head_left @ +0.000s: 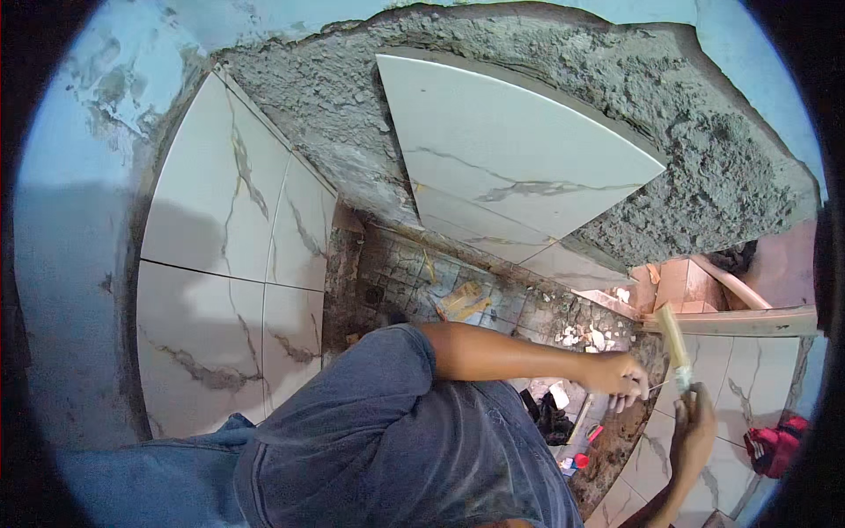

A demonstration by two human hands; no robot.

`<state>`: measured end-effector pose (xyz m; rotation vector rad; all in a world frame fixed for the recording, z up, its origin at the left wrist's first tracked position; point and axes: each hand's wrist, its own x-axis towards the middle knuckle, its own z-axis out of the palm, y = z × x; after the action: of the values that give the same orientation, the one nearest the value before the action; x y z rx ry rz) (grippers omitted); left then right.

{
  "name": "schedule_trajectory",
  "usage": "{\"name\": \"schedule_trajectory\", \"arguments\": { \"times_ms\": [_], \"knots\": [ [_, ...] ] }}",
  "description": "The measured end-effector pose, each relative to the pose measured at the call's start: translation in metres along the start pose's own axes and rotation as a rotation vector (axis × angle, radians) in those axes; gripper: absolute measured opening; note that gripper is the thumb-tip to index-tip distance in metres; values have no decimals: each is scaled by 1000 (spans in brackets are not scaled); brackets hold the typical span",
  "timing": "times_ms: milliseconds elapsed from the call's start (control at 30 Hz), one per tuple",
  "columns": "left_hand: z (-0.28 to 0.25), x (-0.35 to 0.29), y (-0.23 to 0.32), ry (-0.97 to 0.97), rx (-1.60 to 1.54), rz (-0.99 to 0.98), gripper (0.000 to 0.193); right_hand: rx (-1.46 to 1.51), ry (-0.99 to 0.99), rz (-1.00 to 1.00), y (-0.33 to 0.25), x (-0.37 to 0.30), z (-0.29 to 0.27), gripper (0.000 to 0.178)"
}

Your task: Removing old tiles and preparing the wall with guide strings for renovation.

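A pale wooden stick (674,336) points up from my right hand (694,433), whose fingers are closed around its lower end. White winding, apparently string, wraps the stick just above those fingers. From it a thin light string (660,385) runs to my left hand (620,377). The left fingers are curled and pinch the string; they are slightly blurred. My left forearm stretches across in front of my dark grey shirt, and both hands are in the air, apart from each other.
A marbled white tile (519,150) sits on rough mortar (722,167). More marbled tiles (207,290) cover the left wall. Rubble (590,337) and a yellowish piece (464,302) litter the dirty floor. A black bag-like item (553,418) lies below my left hand; red cloth (776,446) is far right.
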<state>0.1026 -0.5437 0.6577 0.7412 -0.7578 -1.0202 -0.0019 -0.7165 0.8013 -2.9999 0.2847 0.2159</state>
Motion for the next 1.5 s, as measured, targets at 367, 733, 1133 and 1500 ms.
{"name": "schedule_trajectory", "arguments": {
  "times_ms": [367, 733, 1133, 1500],
  "knots": [
    [-50, 9, 13, -243, 1053, 202, 17, 188, -658, -76, 3, 2, 24, 33],
    [-66, -17, 28, -108, 420, -54, 17, 1246, -155, -52, 15, -17, 5, 34],
    [-45, 3, 3, -76, 318, 61, 19, 674, 281, 168, -16, 21, 10, 27],
    [-55, 3, -36, -45, 1015, 443, 31, 69, -328, -47, -28, 31, 21, 33]
  ]
}}
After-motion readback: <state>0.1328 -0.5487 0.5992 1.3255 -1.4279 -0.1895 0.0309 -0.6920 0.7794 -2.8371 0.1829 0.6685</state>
